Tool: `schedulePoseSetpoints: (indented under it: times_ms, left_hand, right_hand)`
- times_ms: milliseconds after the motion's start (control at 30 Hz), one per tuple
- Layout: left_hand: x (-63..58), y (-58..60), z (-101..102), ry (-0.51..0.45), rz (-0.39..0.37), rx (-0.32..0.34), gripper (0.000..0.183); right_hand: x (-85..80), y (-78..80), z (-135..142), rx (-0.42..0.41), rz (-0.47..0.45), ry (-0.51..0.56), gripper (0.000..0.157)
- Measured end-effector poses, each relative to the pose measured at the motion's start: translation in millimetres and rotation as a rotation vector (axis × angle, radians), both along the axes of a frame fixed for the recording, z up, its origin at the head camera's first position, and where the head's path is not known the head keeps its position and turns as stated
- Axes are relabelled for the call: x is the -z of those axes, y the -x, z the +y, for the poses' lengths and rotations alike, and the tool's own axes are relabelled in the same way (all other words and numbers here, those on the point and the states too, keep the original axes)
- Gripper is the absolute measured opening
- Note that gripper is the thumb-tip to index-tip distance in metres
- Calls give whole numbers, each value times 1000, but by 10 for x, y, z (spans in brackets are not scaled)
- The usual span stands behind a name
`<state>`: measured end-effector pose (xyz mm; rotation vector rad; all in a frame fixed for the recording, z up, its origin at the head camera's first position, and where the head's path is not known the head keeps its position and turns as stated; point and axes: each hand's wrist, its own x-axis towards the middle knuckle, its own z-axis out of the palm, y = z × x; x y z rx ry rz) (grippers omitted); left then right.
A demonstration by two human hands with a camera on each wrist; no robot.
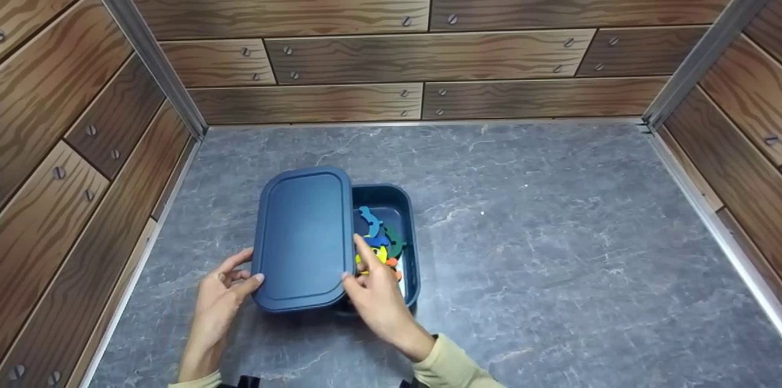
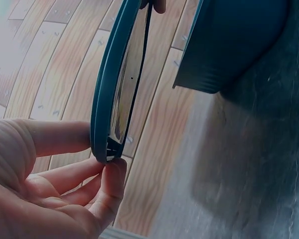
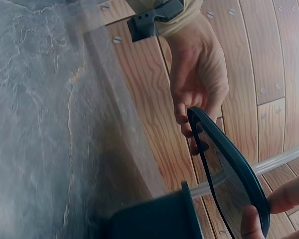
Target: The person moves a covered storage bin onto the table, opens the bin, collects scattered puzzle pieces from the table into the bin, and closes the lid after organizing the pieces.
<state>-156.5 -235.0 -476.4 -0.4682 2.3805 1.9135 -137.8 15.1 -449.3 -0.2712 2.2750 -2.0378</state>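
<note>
A dark blue rectangular lid [image 1: 302, 238] is held above the left part of a matching box [image 1: 416, 247]. My left hand [image 1: 215, 299] pinches the lid's left edge between thumb and fingers. With thumb and fingers, my right hand [image 1: 382, 302] grips its right edge. Colourful puzzle-like pieces lie in the box, among them a light blue piece [image 1: 370, 221], a green piece [image 1: 393, 242] and a yellow piece [image 1: 380, 253]. The lid covers the rest of the inside. In the left wrist view, the lid [image 2: 103, 84] is clearly apart from the box [image 2: 234, 45].
The box stands on a grey marbled surface [image 1: 550, 241]. Wood-patterned walls [image 1: 354, 6] with metal edging enclose it at the back and on both sides. Two tiny white specks lie to the right of the box.
</note>
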Motion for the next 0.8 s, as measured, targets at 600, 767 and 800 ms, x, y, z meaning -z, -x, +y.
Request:
schedulePoseSetpoints:
  times_ms: [600, 767, 800]
  left_hand:
    - [53, -3, 205, -19, 103, 84, 49]
    - [69, -11, 246, -38, 100, 96, 48]
    - [73, -12, 254, -48, 97, 98, 48]
  right_hand:
    - [49, 41, 365, -15, 28, -49, 53]
    - [65, 67, 422, 13, 29, -65, 51]
    - [76, 71, 432, 19, 32, -64, 51]
